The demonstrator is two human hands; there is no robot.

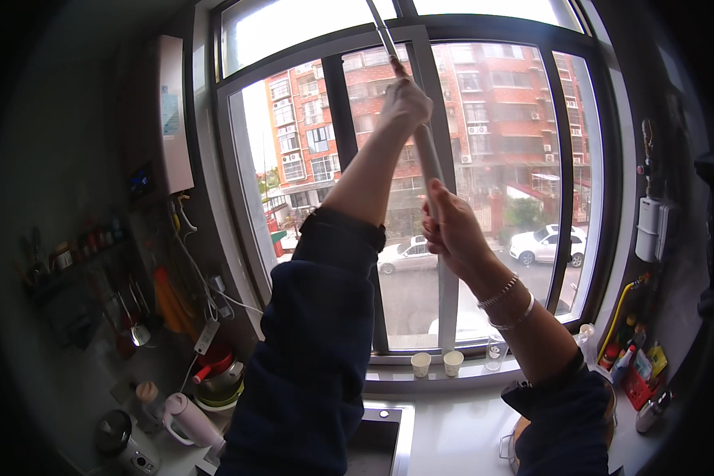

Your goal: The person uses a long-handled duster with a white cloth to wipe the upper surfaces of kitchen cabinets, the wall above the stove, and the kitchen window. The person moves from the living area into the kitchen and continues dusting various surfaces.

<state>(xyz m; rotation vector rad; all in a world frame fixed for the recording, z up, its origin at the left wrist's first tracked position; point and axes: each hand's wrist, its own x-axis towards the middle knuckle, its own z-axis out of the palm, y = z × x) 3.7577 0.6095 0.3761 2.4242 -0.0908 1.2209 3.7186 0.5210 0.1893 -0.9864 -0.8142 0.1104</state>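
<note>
Both arms reach up before a wide sliding window [488, 166] with dark frames. My left hand [406, 102] is wrapped around the upper part of a pale pole [429, 154], its index finger laid along the thinner metal section. Lower down, my right hand [452, 223] grips the same pole, with two bracelets on that wrist. Slanting up and to the left, the pole runs past the upper window frame and out of the picture at the top, so its far end is hidden.
Two paper cups [420, 364] and a clear glass [495, 352] stand on the sill. Below is a sink [372, 446]. A pink jug [189, 419] and stacked pots [219, 375] sit left; a red basket [638, 390] and a gas meter [650, 229] are right. A water heater [169, 113] hangs left.
</note>
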